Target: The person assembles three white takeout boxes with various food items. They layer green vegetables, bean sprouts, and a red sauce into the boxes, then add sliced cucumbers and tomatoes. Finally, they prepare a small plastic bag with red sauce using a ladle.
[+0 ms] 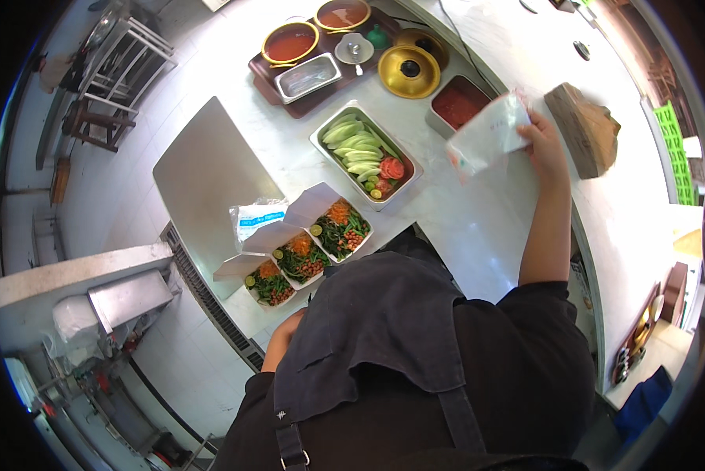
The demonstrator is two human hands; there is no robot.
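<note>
My right hand (544, 143) is raised on the right side of the counter, its fingers closed on the edge of a clear plastic bag (487, 135). The bag hangs flat beside a metal tub of red sauce (460, 100). Near the counter's front edge, my left hand (287, 330) is partly covered by my apron, so its fingers do not show. Just beyond it stand three lidded paper boxes, all open: a left box (271, 284), a middle box (300, 259) and a right box (340, 230). Each contains greens, shredded carrot, nuts and a lime piece.
A steel tray (417, 179) of sliced cucumber, tomato and limes sits mid-counter. Behind it, a brown tray (296, 108) carries two pots of red sauce. A gold lid (408, 71) lies beside it. A white plastic packet (256, 224) rests by the boxes; a brown paper bundle (581, 129) is at right.
</note>
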